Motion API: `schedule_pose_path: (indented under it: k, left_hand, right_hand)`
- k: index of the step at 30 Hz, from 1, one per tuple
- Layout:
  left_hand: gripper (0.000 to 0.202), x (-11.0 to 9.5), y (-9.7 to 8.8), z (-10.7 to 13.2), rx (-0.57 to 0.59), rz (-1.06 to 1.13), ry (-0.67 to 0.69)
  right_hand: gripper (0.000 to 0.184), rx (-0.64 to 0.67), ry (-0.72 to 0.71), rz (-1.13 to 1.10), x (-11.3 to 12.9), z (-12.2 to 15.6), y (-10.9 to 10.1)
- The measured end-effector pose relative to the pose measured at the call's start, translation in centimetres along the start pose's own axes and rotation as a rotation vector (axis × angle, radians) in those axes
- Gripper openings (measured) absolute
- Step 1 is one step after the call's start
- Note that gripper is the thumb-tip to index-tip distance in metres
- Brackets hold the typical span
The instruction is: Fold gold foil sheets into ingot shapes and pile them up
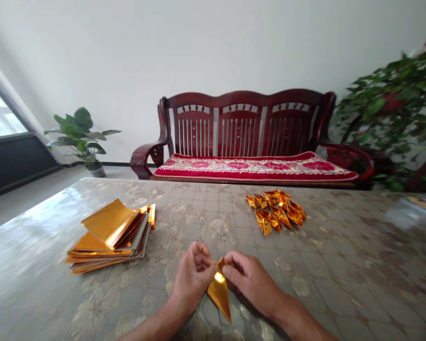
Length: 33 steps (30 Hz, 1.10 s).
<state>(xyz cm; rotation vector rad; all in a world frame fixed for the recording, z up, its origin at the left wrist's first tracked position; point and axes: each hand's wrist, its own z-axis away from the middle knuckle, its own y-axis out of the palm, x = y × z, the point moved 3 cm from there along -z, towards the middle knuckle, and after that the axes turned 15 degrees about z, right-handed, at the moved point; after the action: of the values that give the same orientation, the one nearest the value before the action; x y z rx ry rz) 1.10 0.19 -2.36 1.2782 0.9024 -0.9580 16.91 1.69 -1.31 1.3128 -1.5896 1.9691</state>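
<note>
Landmark: the folded gold paper piece [219,292], a narrow pointed shape held just above the near edge of the table [341,265].
Left hand [192,277]: closed in a pinch on the upper end of the folded gold paper piece, from its left side; fingers curled in, thumb pressing against the foil.
Right hand [250,279]: likewise pinched shut on the same upper end, from its right side, fingertips almost meeting those of the left hand.
Folded gold paper piece: top end between both hands, pointed tip hanging down toward the person, tilted a little to the right.
Stack of gold foil sheets [111,234]: flat on the table, beyond and well to the left of the folded piece; top sheet askew.
Pile of finished gold folds [277,210]: on the table, beyond and to the right of the folded piece, well apart.
Wooden bench [248,137]: behind the table, far beyond the folded piece, with a red cushion.
</note>
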Motion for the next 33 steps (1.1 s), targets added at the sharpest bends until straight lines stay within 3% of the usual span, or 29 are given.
schedule_pose_path:
  k: [4, 13, 20, 23, 28, 31, 33]
  left_hand:
    - [0.031, -0.1, 0.4, 0.1, 0.013, -0.032, -0.003]
    - [0.016, 0.4, 0.2, -0.2, 0.126, -0.187, -0.032]
    - [0.015, 0.0, 0.1, -0.2, 0.061, -0.219, -0.025]
    - [0.015, 0.5, 0.0, -0.2, 0.092, -0.151, -0.043]
    - [0.017, 0.7, -0.1, 0.2, 0.059, -0.145, -0.070]
    - [0.021, -0.2, -0.2, 0.3, 0.006, -0.076, 0.035]
    - [0.024, -0.8, -0.4, 0.3, -0.041, -0.007, 0.116]
  right_hand:
    - [0.017, -0.078, -0.035, 0.197, 0.1, -0.2, 0.3]
    - [0.020, -0.054, -0.106, 0.417, 0.2, 0.2, 0.2]
    - [0.013, -0.132, -0.055, 0.309, 0.0, 0.0, -0.1]
    - [0.010, -0.186, -0.053, 0.265, -0.2, 0.1, -0.2]
    - [0.007, -0.278, -0.170, 0.298, 0.4, 0.6, -0.4]
    - [0.007, -0.358, -0.299, 0.354, 0.9, 1.0, -0.7]
    - [0.017, -0.448, -0.346, 0.388, 0.8, 1.1, -1.1]
